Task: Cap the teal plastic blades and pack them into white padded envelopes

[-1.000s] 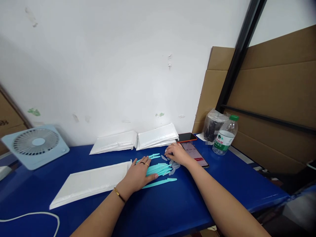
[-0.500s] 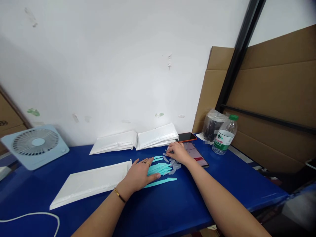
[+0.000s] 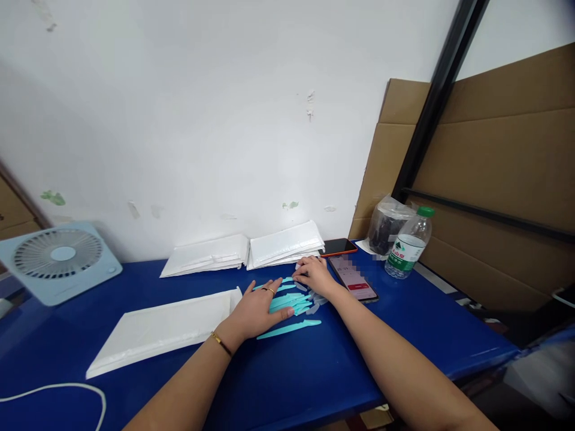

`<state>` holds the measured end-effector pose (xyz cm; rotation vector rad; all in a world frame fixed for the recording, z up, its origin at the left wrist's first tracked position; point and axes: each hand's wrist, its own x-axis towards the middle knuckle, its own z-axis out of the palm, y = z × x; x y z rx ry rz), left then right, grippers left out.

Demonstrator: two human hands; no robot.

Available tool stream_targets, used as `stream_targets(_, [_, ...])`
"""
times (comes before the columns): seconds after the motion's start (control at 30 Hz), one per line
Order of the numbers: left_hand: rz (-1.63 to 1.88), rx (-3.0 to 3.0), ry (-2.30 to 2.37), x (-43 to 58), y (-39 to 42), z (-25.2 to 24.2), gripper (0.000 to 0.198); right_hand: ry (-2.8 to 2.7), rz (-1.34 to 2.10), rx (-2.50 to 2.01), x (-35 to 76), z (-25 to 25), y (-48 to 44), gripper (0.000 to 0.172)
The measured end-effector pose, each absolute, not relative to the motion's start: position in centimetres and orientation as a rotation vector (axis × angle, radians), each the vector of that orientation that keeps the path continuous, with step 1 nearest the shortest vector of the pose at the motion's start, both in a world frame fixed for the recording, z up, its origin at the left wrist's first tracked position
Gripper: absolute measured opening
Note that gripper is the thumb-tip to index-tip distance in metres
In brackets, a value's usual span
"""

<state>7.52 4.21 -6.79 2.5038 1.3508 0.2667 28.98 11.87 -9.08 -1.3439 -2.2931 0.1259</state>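
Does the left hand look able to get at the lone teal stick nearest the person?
Probably yes: the left hand lies flat right beside the teal stick, only bare table between them.

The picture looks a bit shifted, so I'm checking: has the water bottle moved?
No. The water bottle stands just right of the clear bag as before, against the same cardboard; the whole view shifted slightly.

I find no legible text. The green label on the water bottle, at the far right edge of my table, is too small to read. The phone screen beside it is blurred.
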Motion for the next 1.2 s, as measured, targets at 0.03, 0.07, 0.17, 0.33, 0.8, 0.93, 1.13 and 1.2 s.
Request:
stream_targets(0.03, [0.275, 2.516, 1.363, 7.5, 4.1, -6.8, 0.078, -2.277, 0.11, -1.344, 29.2, -8.8, 11.7, 0.012])
stream_targets(0.07, [0.292, 2.53, 1.383, 7.5, 4.0, -6.7, 0.078, -2.255, 0.097, -1.347, 29.4, -8.5, 11.6, 0.013])
stream_targets(0.17, [0.343, 2.551, 1.466, 7.3, 3.2, -6.2, 0.079, -2.226, 0.107, -1.354, 30.4, -7.5, 10.8, 0.017])
stream_targets(0.33, [0.262, 2.536, 1.526, 7.2, 2.0, -5.3, 0.082, -2.34, 0.137, -1.331, 30.9, -7.0, 9.7, 0.014])
stream_targets(0.8, [0.257, 2.534, 1.433, 7.3, 2.4, -5.9, 0.082, -2.403, 0.138, -1.248, 30.0, -8.0, 10.3, 0.009])
stream_targets(0.93, [0.245, 2.523, 1.431, 7.3, 2.7, -5.9, 0.082, -2.369, 0.084, -1.275, 30.1, -8.1, 10.4, 0.007])
stream_targets(1.13, [0.286, 2.501, 1.339, 7.4, 3.6, -6.6, 0.078, -2.319, 0.095, -1.339, 29.8, -8.2, 11.3, 0.005])
stream_targets(1.2, [0.338, 2.488, 1.336, 7.4, 3.8, -6.7, 0.073, -2.278, 0.115, -1.369, 30.4, -7.7, 11.3, 0.006])
